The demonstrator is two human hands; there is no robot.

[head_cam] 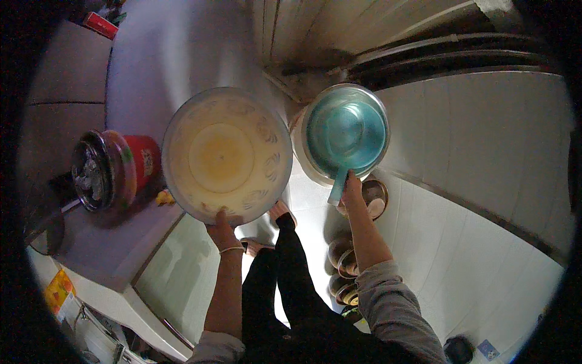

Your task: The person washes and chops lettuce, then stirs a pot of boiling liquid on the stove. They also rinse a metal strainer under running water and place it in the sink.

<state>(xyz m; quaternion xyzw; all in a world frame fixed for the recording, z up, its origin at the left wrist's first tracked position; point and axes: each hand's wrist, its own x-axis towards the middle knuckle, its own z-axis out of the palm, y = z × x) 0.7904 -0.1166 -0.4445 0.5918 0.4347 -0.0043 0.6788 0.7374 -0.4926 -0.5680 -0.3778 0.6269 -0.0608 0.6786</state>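
My left hand (pixel 223 232) grips the near rim of a large round translucent plastic basin (pixel 223 182), with the thumb over the inside. The basin has swirl patterns on its wall and a yellowish bottom, and hides part of the counter edge. My right hand (pixel 351 186) is closed around the handle of a teal plastic water dipper (pixel 348 132). Its round bowl is over the mouth of a pale round bucket (pixel 302 157), to the right of the basin. Whether the dipper touches the bucket, I cannot tell.
A red tub with stacked lids (pixel 141 159) stands on the counter (pixel 154 82) at left, beside a small yellow item (pixel 164 197). Several brown pots (pixel 341 252) line the floor by the tiled wall (pixel 436 227). A cabinet front (pixel 182 268) is near my legs.
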